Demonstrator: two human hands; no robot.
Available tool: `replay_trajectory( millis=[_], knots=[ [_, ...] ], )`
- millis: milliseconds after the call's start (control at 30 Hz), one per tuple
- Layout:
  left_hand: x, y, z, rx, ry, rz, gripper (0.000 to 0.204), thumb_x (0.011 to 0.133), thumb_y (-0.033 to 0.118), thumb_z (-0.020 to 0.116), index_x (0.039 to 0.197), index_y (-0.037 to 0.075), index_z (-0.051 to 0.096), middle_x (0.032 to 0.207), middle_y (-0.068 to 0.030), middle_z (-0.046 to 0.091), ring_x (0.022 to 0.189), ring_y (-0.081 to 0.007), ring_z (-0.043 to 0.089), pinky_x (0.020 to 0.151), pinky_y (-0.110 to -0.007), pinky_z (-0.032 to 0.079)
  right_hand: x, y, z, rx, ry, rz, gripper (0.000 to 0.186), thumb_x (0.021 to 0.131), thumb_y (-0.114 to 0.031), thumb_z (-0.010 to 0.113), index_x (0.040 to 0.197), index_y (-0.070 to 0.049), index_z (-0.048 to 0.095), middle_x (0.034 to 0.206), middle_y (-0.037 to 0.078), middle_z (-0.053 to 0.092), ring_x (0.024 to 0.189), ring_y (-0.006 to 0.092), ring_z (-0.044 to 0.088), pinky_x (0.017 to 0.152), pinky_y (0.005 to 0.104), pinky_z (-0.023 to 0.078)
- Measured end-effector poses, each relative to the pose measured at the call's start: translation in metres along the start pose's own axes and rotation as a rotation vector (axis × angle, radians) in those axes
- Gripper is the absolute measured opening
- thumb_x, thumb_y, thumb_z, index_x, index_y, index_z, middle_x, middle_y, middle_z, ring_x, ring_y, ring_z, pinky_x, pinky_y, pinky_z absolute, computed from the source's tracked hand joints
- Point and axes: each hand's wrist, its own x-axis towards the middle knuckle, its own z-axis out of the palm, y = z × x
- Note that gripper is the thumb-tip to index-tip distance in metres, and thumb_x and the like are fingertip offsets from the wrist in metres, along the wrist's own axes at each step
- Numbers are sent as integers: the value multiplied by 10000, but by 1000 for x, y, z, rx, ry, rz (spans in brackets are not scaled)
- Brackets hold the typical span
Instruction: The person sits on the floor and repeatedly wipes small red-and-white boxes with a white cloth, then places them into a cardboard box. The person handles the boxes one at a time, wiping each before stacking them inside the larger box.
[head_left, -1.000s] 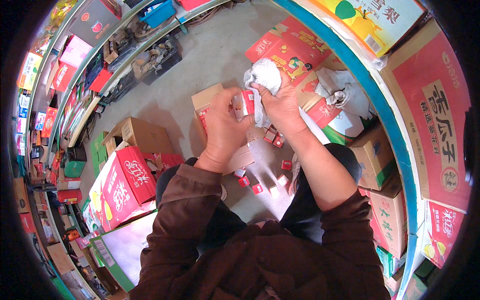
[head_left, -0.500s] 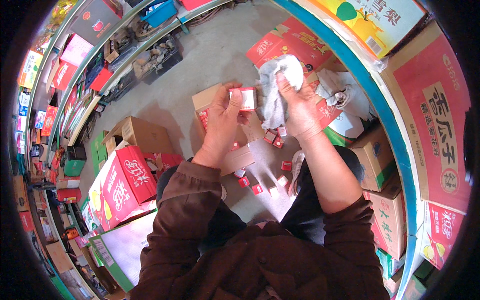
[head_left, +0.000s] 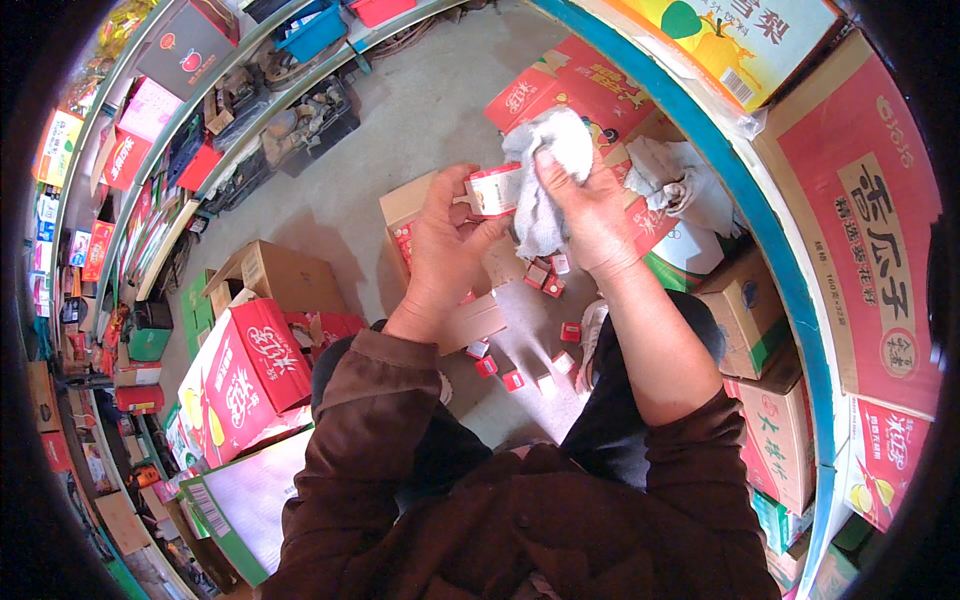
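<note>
My left hand [head_left: 440, 245] pinches a small red-and-white box [head_left: 494, 190] between thumb and fingers. Bunched in my right hand [head_left: 596, 215] is a grey-white cloth [head_left: 545, 160], its edge against or very near the box's right end; its lower part hangs down. Below my hands an open cardboard box [head_left: 470, 322] stands on the floor, partly hidden by my left hand and forearm. Several more small red-and-white boxes [head_left: 513, 380] lie scattered on the floor between my feet, some bunched together [head_left: 545, 276] under the cloth.
A red carton [head_left: 245, 370] and a brown carton [head_left: 290, 275] stand on my left, beside shelves of goods. On the right are a blue-edged shelf [head_left: 800, 300] and large cartons [head_left: 850, 220]. Another pale cloth [head_left: 675, 180] lies on cartons beyond my right hand.
My left hand has turned the small box, so a broad white face with a red edge now shows. The cloth has shifted slightly left, closer to the box.
</note>
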Motion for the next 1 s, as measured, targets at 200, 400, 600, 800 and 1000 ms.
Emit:
replay_trajectory(
  millis=[200,400,600,800,1000],
  knots=[
    [-5,2,4,270,88,-10,455,758,-93,635,1168,25,475,1097,-73,587,935,-151,623,762,-269,534,4,26,4,-381,-82,-251,464,834,-74,668,1230,-21,433,1066,52,599,974,123,565,838,280,475],
    [-7,3,7,200,109,125,485,716,-51,712,1142,13,490,940,-78,629,822,-131,628,660,-262,525,11,34,1,-405,63,-299,390,834,5,636,1179,-17,454,1023,57,609,944,121,583,815,270,485],
    [-6,8,0,-161,22,-112,393,805,-28,658,1148,26,474,956,-84,627,813,-129,615,647,-255,506,15,30,3,-326,141,-287,326,844,18,620,1137,-23,483,1011,52,608,929,121,584,813,271,481],
    [-2,5,-11,-557,-37,-285,287,940,253,534,1153,63,510,1006,-63,629,869,-153,610,711,-270,499,9,8,-3,120,123,-34,322,881,-108,616,1176,-63,498,1000,32,614,865,133,595,735,282,499],
    [-1,-3,-12,-659,-32,-378,304,929,321,543,1110,76,559,1016,-49,629,893,-169,609,721,-287,501,11,2,-7,74,140,-67,331,910,-205,593,1195,-69,495,1027,37,610,888,121,593,751,284,504]
  ],
)
